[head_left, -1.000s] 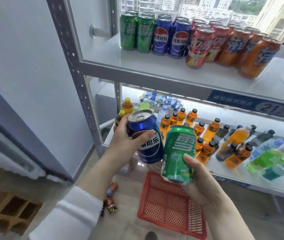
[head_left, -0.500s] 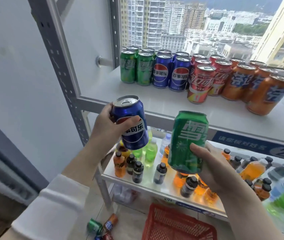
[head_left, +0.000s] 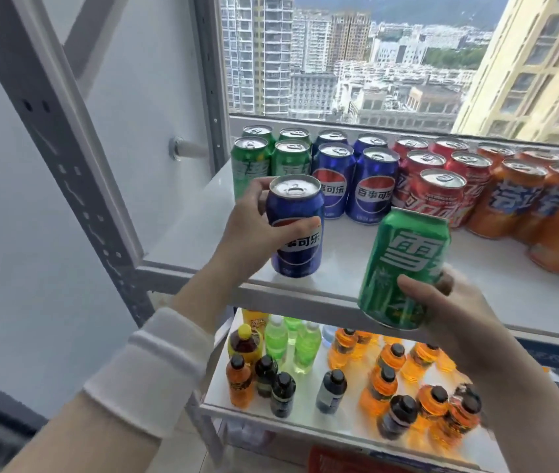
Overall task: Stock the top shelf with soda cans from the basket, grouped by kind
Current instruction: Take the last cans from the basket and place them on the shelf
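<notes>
My left hand (head_left: 247, 230) grips a blue cola can (head_left: 295, 230), held upright over the front left of the white top shelf (head_left: 346, 264). My right hand (head_left: 448, 319) holds a green soda can (head_left: 404, 268) by its lower part, tilted slightly, at the shelf's front edge. At the back of the shelf stand rows grouped by kind: green cans (head_left: 254, 158), blue cans (head_left: 370, 182), red cans (head_left: 438, 192) and orange cans (head_left: 510, 196). Only a red corner of the basket (head_left: 339, 459) shows at the bottom.
A grey perforated shelf post (head_left: 76, 158) rises at the left. The lower shelf (head_left: 305, 414) carries several small bottles, orange, green and dark. A window (head_left: 373, 56) lies behind the top shelf. The shelf surface in front of the can rows is bare.
Both hands have risen with their cans, from below the top shelf up to its front edge. The blue can now hangs over the shelf surface. The view has tilted upward.
</notes>
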The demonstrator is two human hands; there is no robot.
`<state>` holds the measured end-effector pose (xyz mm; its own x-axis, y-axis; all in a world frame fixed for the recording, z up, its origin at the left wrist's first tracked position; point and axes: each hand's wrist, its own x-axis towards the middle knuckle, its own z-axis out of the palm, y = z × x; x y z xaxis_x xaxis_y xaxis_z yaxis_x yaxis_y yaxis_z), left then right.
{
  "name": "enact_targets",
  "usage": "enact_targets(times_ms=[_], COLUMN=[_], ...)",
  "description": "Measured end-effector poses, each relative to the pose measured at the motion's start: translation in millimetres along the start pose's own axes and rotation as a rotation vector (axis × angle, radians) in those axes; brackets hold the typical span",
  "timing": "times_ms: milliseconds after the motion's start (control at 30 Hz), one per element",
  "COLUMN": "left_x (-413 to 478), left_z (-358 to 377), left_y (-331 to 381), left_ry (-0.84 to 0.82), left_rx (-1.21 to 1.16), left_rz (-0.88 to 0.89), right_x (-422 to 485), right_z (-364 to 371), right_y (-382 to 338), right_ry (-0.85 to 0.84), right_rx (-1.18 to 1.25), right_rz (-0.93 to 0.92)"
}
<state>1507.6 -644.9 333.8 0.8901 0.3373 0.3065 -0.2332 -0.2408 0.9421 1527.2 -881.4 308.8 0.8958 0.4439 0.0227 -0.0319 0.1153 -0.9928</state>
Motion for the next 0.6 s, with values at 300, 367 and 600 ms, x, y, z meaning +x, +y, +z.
enact_targets(times_ms=[300,367,600], left_x=[55,60,69], left_z=[58,69,99], left_y=[-16,-19,-16], left_ry=[-0.138,-0.16,-0.217], left_rx=[0.007,0.016,0.035], left_rz=[0.03,0.024,0.03], right_x=[7,6,1], right_z=[-25,-31,-47], right_y=[-5,-6,-12], right_ry=[0.118,0.132,0.131], right_rx=[-0.076,-0.077,-0.047], right_rz=[-0.064,-0.061,-0.067])
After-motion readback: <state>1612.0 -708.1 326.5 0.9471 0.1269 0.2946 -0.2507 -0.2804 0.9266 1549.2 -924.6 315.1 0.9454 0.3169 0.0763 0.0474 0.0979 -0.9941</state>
